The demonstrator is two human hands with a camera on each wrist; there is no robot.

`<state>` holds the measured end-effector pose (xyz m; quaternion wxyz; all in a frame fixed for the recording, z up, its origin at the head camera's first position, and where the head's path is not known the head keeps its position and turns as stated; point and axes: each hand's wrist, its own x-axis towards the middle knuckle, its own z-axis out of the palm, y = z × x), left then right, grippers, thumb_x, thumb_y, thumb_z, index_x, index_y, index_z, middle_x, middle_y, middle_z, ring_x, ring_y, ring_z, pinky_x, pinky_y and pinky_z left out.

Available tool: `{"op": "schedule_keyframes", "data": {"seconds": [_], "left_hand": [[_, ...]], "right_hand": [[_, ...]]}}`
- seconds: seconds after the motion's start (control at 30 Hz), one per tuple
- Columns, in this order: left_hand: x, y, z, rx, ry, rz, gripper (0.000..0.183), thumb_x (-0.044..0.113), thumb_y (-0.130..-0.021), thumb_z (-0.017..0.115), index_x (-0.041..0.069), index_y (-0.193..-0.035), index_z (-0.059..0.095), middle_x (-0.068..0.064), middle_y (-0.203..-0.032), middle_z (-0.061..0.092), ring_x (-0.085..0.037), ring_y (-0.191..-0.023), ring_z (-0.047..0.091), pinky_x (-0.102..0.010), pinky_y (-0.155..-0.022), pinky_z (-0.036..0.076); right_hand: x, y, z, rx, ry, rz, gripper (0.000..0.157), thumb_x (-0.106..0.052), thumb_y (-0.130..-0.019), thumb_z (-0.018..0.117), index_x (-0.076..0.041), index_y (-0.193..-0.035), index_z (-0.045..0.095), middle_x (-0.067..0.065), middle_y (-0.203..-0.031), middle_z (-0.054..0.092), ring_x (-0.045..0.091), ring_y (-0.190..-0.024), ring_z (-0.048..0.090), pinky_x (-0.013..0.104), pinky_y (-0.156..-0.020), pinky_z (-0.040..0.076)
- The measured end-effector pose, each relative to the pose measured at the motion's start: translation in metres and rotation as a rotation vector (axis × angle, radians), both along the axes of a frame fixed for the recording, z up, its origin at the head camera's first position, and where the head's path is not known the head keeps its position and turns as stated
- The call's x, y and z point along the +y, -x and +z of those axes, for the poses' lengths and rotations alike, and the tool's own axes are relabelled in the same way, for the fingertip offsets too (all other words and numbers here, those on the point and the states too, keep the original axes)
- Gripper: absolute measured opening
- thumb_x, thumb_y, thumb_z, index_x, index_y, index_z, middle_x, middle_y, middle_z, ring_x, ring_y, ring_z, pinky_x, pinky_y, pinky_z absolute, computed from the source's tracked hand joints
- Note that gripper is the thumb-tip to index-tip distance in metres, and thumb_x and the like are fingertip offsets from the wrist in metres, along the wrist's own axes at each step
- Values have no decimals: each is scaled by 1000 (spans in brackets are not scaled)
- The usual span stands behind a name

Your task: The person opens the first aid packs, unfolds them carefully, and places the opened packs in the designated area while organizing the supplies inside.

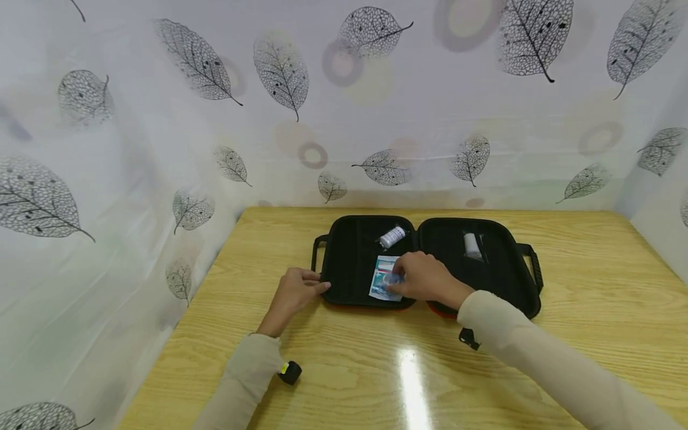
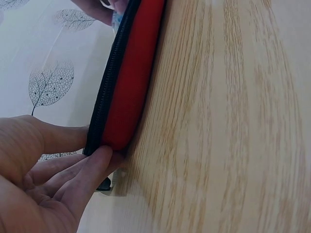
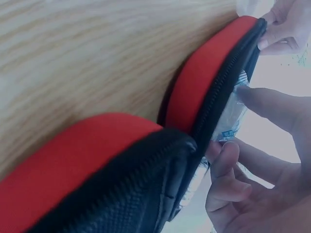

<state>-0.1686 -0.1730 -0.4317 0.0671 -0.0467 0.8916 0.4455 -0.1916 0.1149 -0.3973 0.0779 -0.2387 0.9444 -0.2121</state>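
Observation:
A zip case [image 1: 340, 263], black inside with a red shell, lies unfolded on the table. My left hand [image 1: 294, 294] pinches the near left corner of its left half, thumb over the zip edge and fingers against the red side [image 2: 129, 92]. Over that same half, my right hand [image 1: 424, 276] holds a blue-and-white packet [image 1: 379, 282] between thumb and fingers, and part of the packet is hidden behind the hand. A white wrapped roll [image 1: 393, 237] lies behind the packet. In the right half sits another white roll [image 1: 472, 246] in clear wrapping.
The wooden table [image 1: 344, 370] reaches back to a leaf-patterned curtain [image 1: 322, 137]. Carry handles stick out at both ends of the case, a left handle [image 1: 316, 251] and a right handle [image 1: 534, 266]. A small black item [image 1: 291, 372] is by the left sleeve.

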Motion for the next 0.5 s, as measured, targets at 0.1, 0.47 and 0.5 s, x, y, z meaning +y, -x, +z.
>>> {"op": "schedule_keyframes", "data": {"seconds": [0.1,0.47,0.5], "left_hand": [[0,0,0,4,1,-3,35,19,-92,77,-4,-118,72,-19,-118,71,-33,-108,69,-43,-86,58],[0,-1,-1,-2,-7,2,36,20,-92,77,-3,-119,71,-19,-119,70,-33,-109,69,-44,-89,57],[0,-1,-1,-3,-8,4,36,20,-92,78,-3,-119,71,-19,-119,70,-32,-108,69,-44,-89,57]], "right_hand": [[4,1,4,19,16,9,35,-31,-87,81,-3,-106,77,7,-100,74,16,-78,67,39,-68,58],[30,10,20,53,42,-44,35,-27,-87,81,1,-108,76,11,-101,74,17,-76,63,38,-67,55],[33,10,22,51,49,-46,34,-26,-88,81,1,-109,76,11,-101,73,17,-77,63,38,-67,55]]}}
